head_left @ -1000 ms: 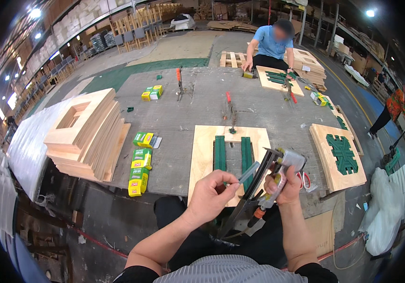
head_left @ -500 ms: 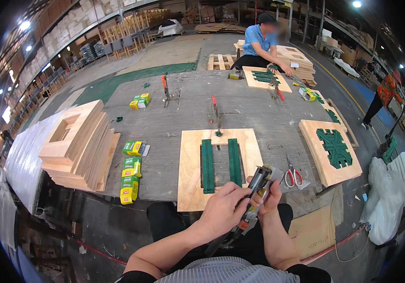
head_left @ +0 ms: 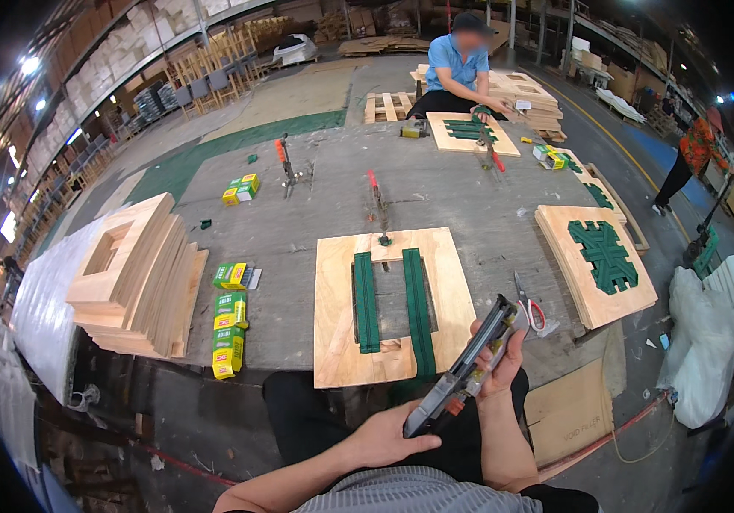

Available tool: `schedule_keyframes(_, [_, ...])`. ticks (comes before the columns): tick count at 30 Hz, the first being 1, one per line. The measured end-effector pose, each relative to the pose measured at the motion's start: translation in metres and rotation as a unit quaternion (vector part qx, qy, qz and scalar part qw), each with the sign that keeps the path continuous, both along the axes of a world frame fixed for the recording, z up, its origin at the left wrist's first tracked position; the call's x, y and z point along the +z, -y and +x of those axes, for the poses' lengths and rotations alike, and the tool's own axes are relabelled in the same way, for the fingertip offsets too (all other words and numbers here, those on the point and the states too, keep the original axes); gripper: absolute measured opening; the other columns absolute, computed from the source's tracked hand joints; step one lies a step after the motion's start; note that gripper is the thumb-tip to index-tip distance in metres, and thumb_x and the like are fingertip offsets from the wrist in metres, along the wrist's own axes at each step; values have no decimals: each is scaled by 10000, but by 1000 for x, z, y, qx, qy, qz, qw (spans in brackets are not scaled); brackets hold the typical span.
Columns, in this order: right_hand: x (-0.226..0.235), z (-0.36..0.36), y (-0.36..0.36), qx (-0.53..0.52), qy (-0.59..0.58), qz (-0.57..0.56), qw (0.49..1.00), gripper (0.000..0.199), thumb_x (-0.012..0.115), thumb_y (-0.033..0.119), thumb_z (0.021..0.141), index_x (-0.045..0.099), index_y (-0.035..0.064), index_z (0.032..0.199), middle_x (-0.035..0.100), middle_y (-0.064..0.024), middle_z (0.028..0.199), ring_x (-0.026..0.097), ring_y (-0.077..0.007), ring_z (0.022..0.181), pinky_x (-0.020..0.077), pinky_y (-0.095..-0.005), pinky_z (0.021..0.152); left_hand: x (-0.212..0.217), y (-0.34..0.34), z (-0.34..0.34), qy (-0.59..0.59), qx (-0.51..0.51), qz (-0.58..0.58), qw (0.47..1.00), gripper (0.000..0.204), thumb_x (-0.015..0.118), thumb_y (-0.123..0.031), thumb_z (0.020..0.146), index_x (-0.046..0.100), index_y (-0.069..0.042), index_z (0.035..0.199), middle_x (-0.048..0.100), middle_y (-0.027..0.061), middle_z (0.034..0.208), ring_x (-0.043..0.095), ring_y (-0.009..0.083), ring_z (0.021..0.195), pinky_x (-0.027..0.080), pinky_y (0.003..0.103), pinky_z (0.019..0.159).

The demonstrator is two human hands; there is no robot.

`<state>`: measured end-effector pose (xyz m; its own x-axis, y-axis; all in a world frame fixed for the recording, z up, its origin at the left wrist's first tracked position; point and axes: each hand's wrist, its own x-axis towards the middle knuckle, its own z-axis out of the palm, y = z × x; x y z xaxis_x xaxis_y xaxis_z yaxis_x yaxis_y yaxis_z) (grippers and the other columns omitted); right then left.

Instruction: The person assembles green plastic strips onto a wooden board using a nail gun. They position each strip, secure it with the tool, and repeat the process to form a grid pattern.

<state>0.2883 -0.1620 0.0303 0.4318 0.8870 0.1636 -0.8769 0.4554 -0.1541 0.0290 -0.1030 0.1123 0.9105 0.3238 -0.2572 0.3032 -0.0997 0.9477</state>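
In front of me lies a pale wooden frame (head_left: 333,316) with a square opening. A left green webbing strap (head_left: 367,303) and a right green webbing strap (head_left: 418,299) cross the opening side by side; the right one runs over the frame's near edge. Above my lap, slanting, is a grey staple gun (head_left: 462,369) with a long magazine. My right hand (head_left: 500,366) grips its upper part, fingers curled around it. My left hand (head_left: 391,438) is closed on its lower end, thumb along the near side. The palm side of both hands is hidden.
Staple boxes (head_left: 230,312) line the left, beside stacked wooden frames (head_left: 132,274). Red-handled scissors (head_left: 533,312) lie right of the frame, near a webbed panel (head_left: 602,256). A clamp (head_left: 380,209) touches the frame's far edge. Across the table, a person (head_left: 459,68) handles another panel.
My left hand has slid from the staple gun's upper part down to its lower end, uncovering the magazine and the right strap's near end. The whole view has shifted slightly.
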Motion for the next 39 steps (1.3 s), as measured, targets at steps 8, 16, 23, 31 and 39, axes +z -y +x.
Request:
schedule_keyframes(8, [-3, -36, 0, 92, 192, -97, 972, 957, 672, 729, 828, 493, 21, 1447, 598, -163, 1349, 617, -335, 1212, 498, -518, 1033, -10, 19, 31, 82, 130, -109, 982, 427, 663, -274, 1016, 556, 21, 1305, 687, 100, 1057, 681, 149, 939, 554, 317, 833])
schedule_keyframes(16, [12, -51, 13, 89, 163, -90, 978, 930, 676, 704, 849, 475, 52, 1482, 540, -169, 1428, 499, -404, 1358, 441, -597, 1115, -8, 7, 47, 81, 98, -99, 987, 507, 671, -251, 1015, 519, 14, 1421, 662, 115, 1171, 658, 148, 1043, 548, 303, 895])
schedule_keyframes(23, [28, -32, 5, 28, 223, -121, 967, 793, 591, 687, 920, 557, 50, 1390, 615, -117, 1336, 613, -347, 1220, 466, -610, 1051, -17, -20, 74, 222, 86, -43, 970, 439, 631, -242, 1039, 554, 11, 1390, 660, 77, 1164, 613, 142, 1086, 495, 316, 974])
schedule_keyframes(31, [100, 28, -59, -88, 381, -281, 877, 486, 622, 496, 998, 615, 54, 1201, 679, -103, 957, 615, -168, 646, 508, -316, 571, -84, -100, 72, 99, 98, 382, 914, 615, 648, -379, 979, 507, -32, 1466, 519, 206, 1471, 466, 408, 1377, 365, 505, 1157])
schedule_keyframes(39, [106, 53, -209, 26, 556, -478, 680, 299, 730, 327, 962, 643, 64, 1073, 680, -50, 849, 558, -129, 550, 481, -315, 472, -138, -80, 65, 82, -12, 550, 831, 699, 689, -368, 922, 454, -62, 1505, 403, 195, 1591, 367, 398, 1481, 268, 522, 1231])
